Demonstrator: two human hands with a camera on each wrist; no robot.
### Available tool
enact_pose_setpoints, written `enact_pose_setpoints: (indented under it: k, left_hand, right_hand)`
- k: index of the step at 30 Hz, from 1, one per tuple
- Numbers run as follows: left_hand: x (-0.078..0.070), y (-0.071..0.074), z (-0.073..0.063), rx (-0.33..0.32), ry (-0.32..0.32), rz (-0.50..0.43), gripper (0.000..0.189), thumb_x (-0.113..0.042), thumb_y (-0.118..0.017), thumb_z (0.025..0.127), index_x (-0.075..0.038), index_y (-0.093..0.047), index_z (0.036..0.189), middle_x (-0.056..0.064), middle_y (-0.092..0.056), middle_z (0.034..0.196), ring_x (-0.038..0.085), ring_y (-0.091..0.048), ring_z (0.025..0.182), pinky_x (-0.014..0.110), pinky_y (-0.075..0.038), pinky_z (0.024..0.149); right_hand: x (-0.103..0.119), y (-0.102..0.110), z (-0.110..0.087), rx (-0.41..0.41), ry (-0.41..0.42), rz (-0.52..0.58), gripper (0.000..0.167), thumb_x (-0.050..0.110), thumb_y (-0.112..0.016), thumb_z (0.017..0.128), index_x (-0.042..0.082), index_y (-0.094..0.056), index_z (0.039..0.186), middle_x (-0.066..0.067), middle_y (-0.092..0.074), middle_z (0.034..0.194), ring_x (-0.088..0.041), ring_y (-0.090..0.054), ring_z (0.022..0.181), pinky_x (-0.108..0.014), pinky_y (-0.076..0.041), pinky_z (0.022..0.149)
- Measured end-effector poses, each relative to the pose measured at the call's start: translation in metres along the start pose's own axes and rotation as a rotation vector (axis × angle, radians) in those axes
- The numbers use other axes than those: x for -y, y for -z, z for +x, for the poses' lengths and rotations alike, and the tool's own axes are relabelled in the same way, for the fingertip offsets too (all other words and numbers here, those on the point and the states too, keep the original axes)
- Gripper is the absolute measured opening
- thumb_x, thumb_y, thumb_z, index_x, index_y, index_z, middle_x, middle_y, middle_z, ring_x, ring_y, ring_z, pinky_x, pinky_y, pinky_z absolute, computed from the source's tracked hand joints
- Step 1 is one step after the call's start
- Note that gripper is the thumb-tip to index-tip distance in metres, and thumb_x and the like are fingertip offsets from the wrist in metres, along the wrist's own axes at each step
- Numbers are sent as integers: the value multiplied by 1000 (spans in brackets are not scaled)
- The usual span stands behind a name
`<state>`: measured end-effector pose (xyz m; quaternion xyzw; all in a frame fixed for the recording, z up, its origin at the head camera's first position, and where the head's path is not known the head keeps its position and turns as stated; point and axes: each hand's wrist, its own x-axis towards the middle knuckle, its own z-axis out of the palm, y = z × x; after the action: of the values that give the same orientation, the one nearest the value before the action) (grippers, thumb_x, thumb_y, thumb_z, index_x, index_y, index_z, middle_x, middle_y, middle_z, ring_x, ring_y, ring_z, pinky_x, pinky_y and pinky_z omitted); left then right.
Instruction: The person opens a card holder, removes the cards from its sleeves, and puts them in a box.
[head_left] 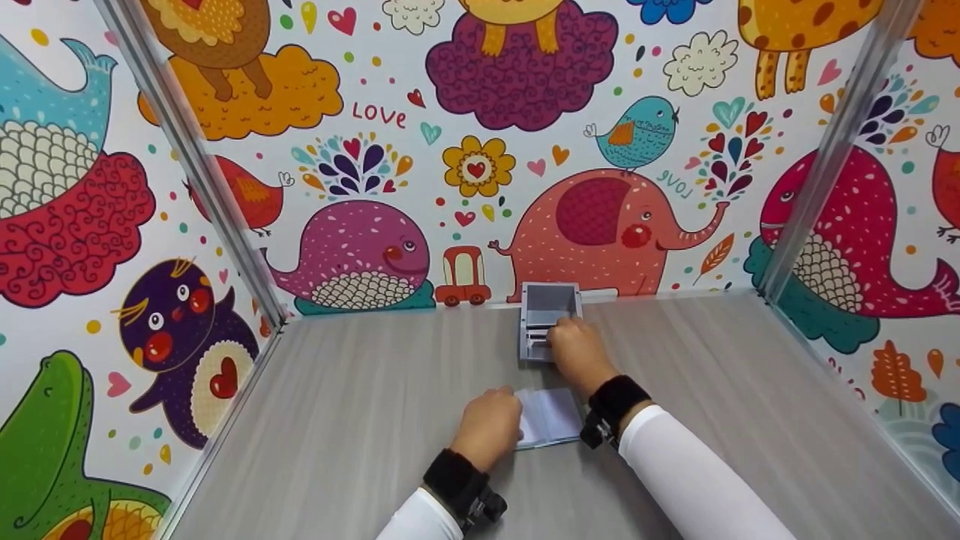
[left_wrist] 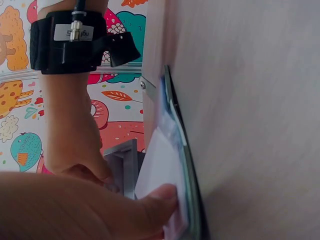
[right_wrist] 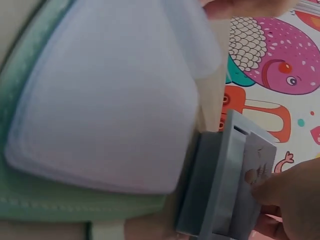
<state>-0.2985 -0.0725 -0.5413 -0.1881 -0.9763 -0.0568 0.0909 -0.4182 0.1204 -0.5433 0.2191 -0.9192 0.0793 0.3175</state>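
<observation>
My left hand [head_left: 487, 427] holds the left side of a small open card album [head_left: 551, 416] with clear sleeves and a green cover. In the left wrist view, the thumb [left_wrist: 162, 197] lies on its white page. Beyond the album stands a grey box [head_left: 527, 322] with compartments. The right hand [head_left: 581, 356] reaches into its front part, fingers curled. There, in the right wrist view, thumb and fingers pinch a pale printed card [right_wrist: 257, 165] standing in the box. The fingertips inside the box are partly hidden.
The wood-grain tabletop [head_left: 360, 397] meets a back wall [head_left: 480, 217] printed with cartoon animals, with the box close to it. Metal posts [head_left: 202, 165] mark the corners. Dark straps with cameras [head_left: 619, 397] sit on both wrists.
</observation>
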Motion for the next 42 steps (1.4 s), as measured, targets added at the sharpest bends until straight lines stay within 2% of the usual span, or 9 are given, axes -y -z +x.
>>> enact_pose_setpoints:
  k: [9, 13, 17, 20, 24, 26, 31, 36, 42]
  left_hand:
    - [-2, 2, 1, 27, 18, -15, 24, -20, -100, 82, -6, -84, 93, 4, -73, 97, 27, -75, 90, 40, -64, 77]
    - [-2, 2, 1, 29, 18, -16, 23, -20, -99, 82, -7, -83, 93, 4, -73, 97, 27, -75, 90, 40, -64, 77]
    - [-2, 0, 2, 28, 15, -8, 24, -21, -99, 82, -7, -83, 93, 4, -74, 97, 27, -75, 90, 41, -64, 77]
    - [-3, 0, 2, 29, 16, -4, 25, -21, -99, 83, -7, -83, 94, 5, -75, 99, 27, -76, 91, 41, -65, 78]
    - [-4, 2, 2, 42, 28, -9, 26, -20, -99, 83, -5, -83, 97, 5, -75, 100, 27, -75, 92, 41, -64, 79]
    - [-4, 1, 2, 51, 32, -12, 26, -20, -99, 84, -5, -83, 98, 5, -75, 100, 27, -75, 92, 41, -64, 80]
    - [-5, 1, 2, 54, 26, -7, 26, -20, -99, 84, -5, -83, 99, 6, -74, 99, 27, -74, 91, 40, -64, 79]
    - [-5, 2, 3, 51, 31, 3, 27, -20, -99, 84, -4, -84, 100, 6, -74, 99, 26, -74, 91, 40, -64, 78]
    - [-3, 2, 3, 58, 40, 8, 27, -19, -99, 84, -4, -84, 100, 6, -74, 98, 25, -74, 90, 40, -64, 77]
  right_hand:
    - [4, 0, -5, 100, 18, 14, 15, -6, -71, 81, 3, -69, 69, -16, -71, 69, -42, -70, 66, -59, -57, 59]
    - [6, 1, -7, 61, 25, 70, 19, -3, -74, 86, 4, -69, 70, -15, -73, 70, -41, -71, 70, -58, -57, 63]
    - [12, 9, -13, 6, -9, 218, 10, -3, -79, 87, 3, -76, 79, -13, -77, 79, -40, -75, 79, -57, -62, 77]
    - [19, 21, -18, 99, -131, 349, 8, -1, -79, 87, 6, -79, 82, -8, -77, 79, -30, -72, 73, -50, -62, 72]
    - [24, 36, -25, 307, -282, 462, 18, 2, -76, 87, 12, -73, 72, 4, -63, 67, -14, -54, 62, -34, -45, 58]
    - [23, 40, -30, 380, -300, 511, 24, 3, -77, 87, 13, -69, 67, 8, -56, 64, -12, -49, 59, -30, -39, 56]
    - [19, 44, -40, 497, -346, 621, 31, 10, -82, 93, 13, -68, 65, 9, -53, 60, -10, -49, 57, -26, -38, 54]
    - [16, 45, -48, 598, -328, 626, 24, 13, -89, 92, 14, -74, 73, 8, -59, 63, -11, -52, 59, -27, -41, 54]
    - [18, 39, -54, 629, -306, 614, 21, 12, -92, 89, 13, -75, 76, 7, -62, 65, -12, -54, 59, -28, -42, 54]
